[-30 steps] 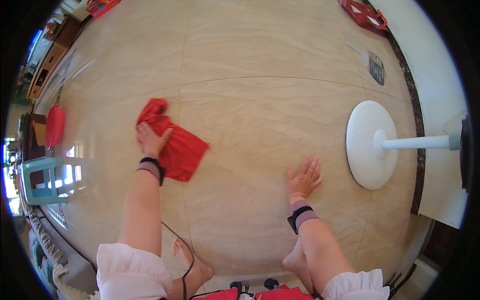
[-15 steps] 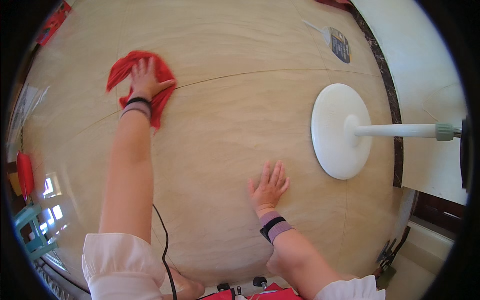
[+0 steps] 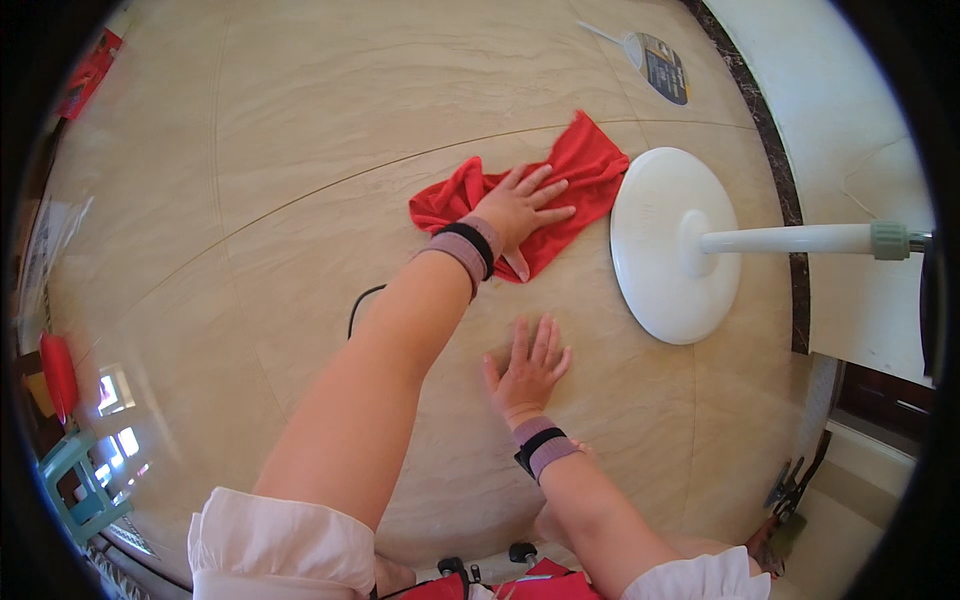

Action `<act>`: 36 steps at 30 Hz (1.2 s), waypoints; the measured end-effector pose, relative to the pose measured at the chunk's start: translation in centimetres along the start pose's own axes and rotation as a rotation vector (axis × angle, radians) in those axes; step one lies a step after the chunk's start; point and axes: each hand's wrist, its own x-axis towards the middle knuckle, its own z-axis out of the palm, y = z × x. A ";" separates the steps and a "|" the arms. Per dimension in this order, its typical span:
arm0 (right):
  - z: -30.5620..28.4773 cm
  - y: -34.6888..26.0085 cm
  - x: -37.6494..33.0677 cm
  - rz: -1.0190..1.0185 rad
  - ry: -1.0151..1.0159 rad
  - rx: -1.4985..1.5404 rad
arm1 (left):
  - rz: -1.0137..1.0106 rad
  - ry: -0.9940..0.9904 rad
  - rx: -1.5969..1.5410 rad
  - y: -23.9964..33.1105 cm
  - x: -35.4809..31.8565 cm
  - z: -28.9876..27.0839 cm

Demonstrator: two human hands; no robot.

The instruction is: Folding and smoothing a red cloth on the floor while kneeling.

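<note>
A red cloth [image 3: 577,170] lies spread and rumpled on the glossy beige tiled floor [image 3: 330,100]. On top of it my left hand [image 3: 520,208] presses flat, fingers spread, the thumb pointing toward me. The cloth's right edge reaches the rim of a round white stand base [image 3: 665,245]. Closer to me, my right hand [image 3: 528,370] rests palm down on the bare tile with fingers apart, holding nothing. Both wrists wear mauve bands with a black strap.
A white pole [image 3: 790,240] runs from the base toward the right wall. Beyond the base lies a hand fan [image 3: 660,68]. At left are a teal stool [image 3: 75,490] and a red object [image 3: 58,375]. A black cable [image 3: 362,300] passes partly under my left arm.
My left hand has swept the red cloth from the far left across the floor to the right, up to the base. The right hand has stayed in about the same place.
</note>
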 end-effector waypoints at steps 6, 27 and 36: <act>0.0 0.1 0.1 -0.014 0.028 -0.021 | -0.022 -0.045 -0.055 1.9 -5.0 0.5; 2.9 2.5 1.3 -0.091 0.328 0.201 | -0.972 0.251 -0.295 20.1 -28.3 8.4; 0.8 -14.7 6.7 -0.591 -0.059 0.050 | -1.481 0.427 -0.232 20.7 -31.2 11.9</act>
